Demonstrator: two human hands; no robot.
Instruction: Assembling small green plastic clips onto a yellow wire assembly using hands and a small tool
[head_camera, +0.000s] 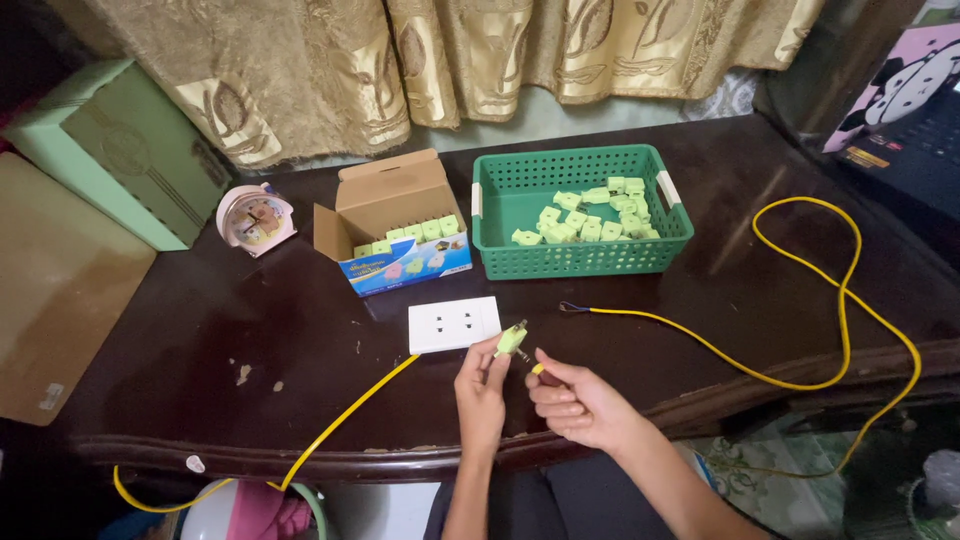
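Two bare hands are closest, at the near edge of the dark wooden table (200, 340). The left hand (481, 392) pinches a small light green plug (511, 338) between its fingertips, with the metal pins sticking out. The right hand (575, 403) is curled, and its fingers pinch the end of a yellow wire (538, 369), just beside the plug. I cannot tell if the wire end touches the plug.

Just past the hands lies a white socket plate (454, 324), flat on the table. A long yellow cable (330, 425) runs from it toward the near left and hangs over the edge. Another yellow cable (845, 300) loops on the right side.

Farther back is a green basket (580, 260) with many light green plugs (590, 215) inside. To its left is an open cardboard box (390, 200) with more plugs in a row. Far left stands a small pink clock (255, 218), beside a big green box (110, 140).
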